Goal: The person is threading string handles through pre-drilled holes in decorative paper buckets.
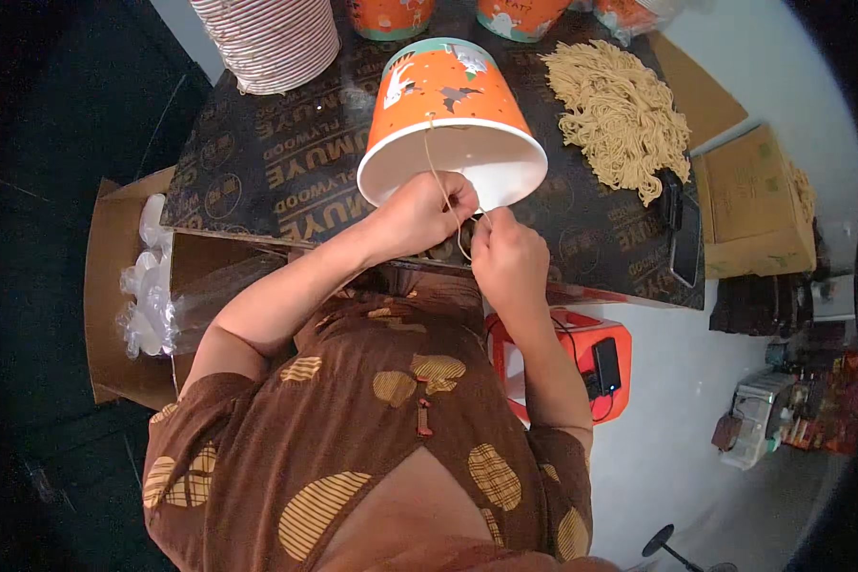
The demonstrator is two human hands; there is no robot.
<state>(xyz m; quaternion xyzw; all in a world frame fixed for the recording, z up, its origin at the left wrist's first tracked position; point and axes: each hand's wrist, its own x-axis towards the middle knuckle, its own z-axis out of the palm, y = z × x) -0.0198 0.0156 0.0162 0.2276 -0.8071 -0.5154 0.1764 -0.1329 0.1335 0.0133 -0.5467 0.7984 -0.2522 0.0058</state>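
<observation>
An orange paper bucket (453, 95) with white and dark printed figures lies tilted on the dark board table, its white-rimmed mouth turned toward me. A thin tan cord (435, 162) comes out of its side near the rim and hangs down across the opening. My left hand (427, 208) is closed in a pinch on the cord, just in front of the bucket's mouth. Close beside it, my right hand (507, 250) also pinches the cord, near the table's front edge. A loop of cord droops between the two hands. The cord's ends are hidden by my fingers.
A heap of tan cords (620, 114) lies at the right, near a dark phone (684, 240). A tall stack of nested buckets (272, 43) stands far left, more orange buckets (391, 14) behind. A cardboard box (114, 286) with clear plastic pieces is at the left, a red stool (615, 334) below right.
</observation>
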